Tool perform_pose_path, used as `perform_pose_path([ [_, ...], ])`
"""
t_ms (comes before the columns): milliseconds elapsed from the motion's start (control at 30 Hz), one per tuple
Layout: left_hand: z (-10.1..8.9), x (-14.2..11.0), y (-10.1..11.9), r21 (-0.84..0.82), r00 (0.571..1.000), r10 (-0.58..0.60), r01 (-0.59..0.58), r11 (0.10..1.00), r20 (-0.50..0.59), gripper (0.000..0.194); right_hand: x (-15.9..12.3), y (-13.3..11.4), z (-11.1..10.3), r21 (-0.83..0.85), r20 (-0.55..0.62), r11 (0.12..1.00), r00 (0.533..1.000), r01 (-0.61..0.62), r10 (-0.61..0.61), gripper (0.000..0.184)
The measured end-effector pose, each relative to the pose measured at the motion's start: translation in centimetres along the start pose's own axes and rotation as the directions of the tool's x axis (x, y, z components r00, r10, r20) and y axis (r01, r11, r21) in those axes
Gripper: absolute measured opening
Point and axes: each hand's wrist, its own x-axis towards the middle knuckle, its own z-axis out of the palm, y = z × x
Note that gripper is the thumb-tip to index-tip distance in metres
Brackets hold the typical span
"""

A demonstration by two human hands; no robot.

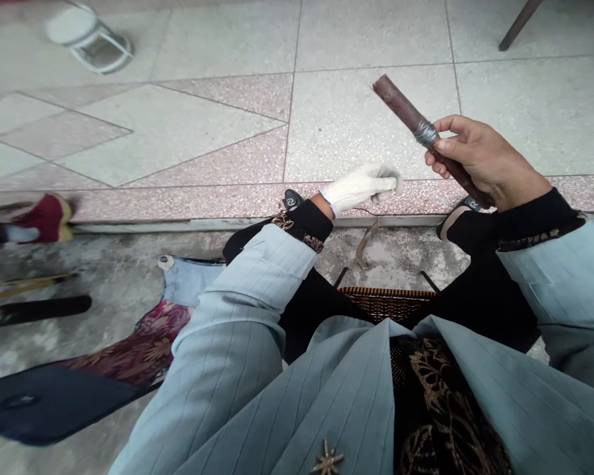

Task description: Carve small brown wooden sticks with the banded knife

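Note:
My right hand [480, 161] is closed round a dark brown wooden stick [406, 112] that points up and to the left. A band of shiny wire [426, 134] is wound round the stick just above my fingers. My left hand [363, 187] wears a white glove and is curled into a loose fist below and left of the stick. What it pinches, if anything, is too thin to make out. I sit on a woven cane seat [386, 301], wearing a light blue jacket.
A tiled floor [228, 119] lies ahead, with a step edge [178, 224] down to concrete. A curved metal tool [366, 243] lies between my feet. Cloth pieces [143, 343] and dark bars [39, 309] lie at left. A white stool [89, 39] stands far left.

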Motion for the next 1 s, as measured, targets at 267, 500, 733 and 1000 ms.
perform_pose_path([
  [267, 0.9, 0.0, 0.3, 0.159, 0.994, -0.042, 0.026, 0.987, 0.096, 0.016, 1.8, 2.5, 0.4, -0.679, -0.127, 0.719, 0.988, -0.148, 0.084, 0.042],
  [500, 1.1, -0.2, 0.2, 0.271, 0.991, -0.063, 0.029, 0.962, 0.117, 0.018, 1.2, 2.0, 1.8, -0.876, 0.257, 0.477, 0.906, 0.072, 0.337, 0.029],
  [733, 0.3, -0.1, 0.2, 0.150, 0.988, -0.110, 0.094, 0.984, 0.105, 0.013, 0.3, 1.3, 0.1, -0.423, 0.734, 0.882, 0.649, 0.207, 0.199, 0.024],
  [1000, -0.6, -0.3, 0.3, -0.055, 0.998, 0.009, -0.012, 0.998, -0.059, 0.020, 0.1, 0.1, 0.0, -0.142, 0.204, 0.988, 0.978, 0.068, -0.039, 0.034],
])
